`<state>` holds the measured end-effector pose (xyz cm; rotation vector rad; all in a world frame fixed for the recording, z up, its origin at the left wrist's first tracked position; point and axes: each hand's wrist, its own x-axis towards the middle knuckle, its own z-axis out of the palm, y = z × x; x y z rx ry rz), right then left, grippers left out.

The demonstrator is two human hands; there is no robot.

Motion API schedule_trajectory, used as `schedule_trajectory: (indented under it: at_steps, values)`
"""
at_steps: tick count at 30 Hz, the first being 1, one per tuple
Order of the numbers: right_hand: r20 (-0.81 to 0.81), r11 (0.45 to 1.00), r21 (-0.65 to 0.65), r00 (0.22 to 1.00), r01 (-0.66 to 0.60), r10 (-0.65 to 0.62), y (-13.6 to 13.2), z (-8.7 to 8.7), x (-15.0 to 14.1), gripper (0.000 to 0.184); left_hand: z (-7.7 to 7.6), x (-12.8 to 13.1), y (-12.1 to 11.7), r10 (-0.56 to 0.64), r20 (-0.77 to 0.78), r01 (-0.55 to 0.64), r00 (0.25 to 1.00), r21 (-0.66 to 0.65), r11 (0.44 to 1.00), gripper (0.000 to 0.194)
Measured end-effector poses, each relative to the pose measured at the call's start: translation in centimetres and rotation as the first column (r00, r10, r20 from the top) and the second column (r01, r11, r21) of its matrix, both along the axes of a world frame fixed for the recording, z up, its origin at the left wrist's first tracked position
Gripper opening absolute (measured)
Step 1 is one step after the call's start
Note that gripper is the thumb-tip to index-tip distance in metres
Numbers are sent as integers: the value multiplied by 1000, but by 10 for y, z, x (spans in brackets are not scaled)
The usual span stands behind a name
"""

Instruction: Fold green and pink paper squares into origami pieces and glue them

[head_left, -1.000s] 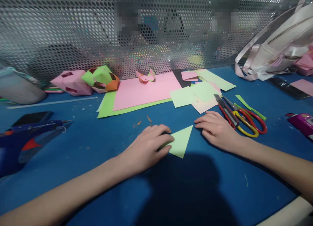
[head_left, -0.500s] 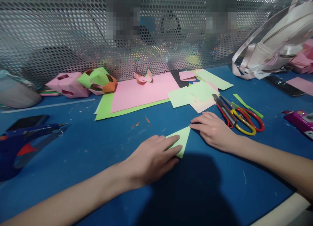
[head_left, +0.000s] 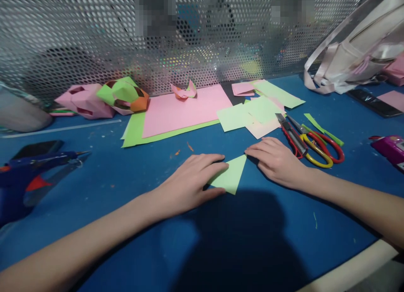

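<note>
Under spread left fingers, green paper partly hides, the right fingers' hold unclear.

The left forearm, bare, enters from the lower left corner and runs diagonally up to a nearly straight wrist; the left hand lies back uppermost, its fingers extended toward the right and gently bent, the thumb set apart from the index finger on the near side. The right forearm, likewise bare, enters from the right edge and slopes up toward the left, ending in the right hand, back uppermost, with fingers bunched and slightly flexed, their tips directed toward the left hand, well apart from its knuckles.
</note>
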<state>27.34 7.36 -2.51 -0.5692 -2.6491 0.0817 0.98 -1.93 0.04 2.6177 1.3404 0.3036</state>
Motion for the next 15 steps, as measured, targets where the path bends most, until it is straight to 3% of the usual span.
schedule_trajectory:
  at_steps: [4, 10, 15]
  values:
    - [-45, 1000, -25, 999, -6, 5, -1, 0, -3, 40, -1, 1, 2, 13, 53, -11, 999, -27, 1000, 36]
    - [-36, 990, -68, 991, -127, 125, -1, 3, -18, 31, -5, 6, 3, 74, 241, -59, 968, -68, 996, 29]
    - [-78, 988, -121, 993, -101, 92, 1, 2, -26, 23, -4, 5, 5, 111, 323, -67, 940, -144, 987, 27]
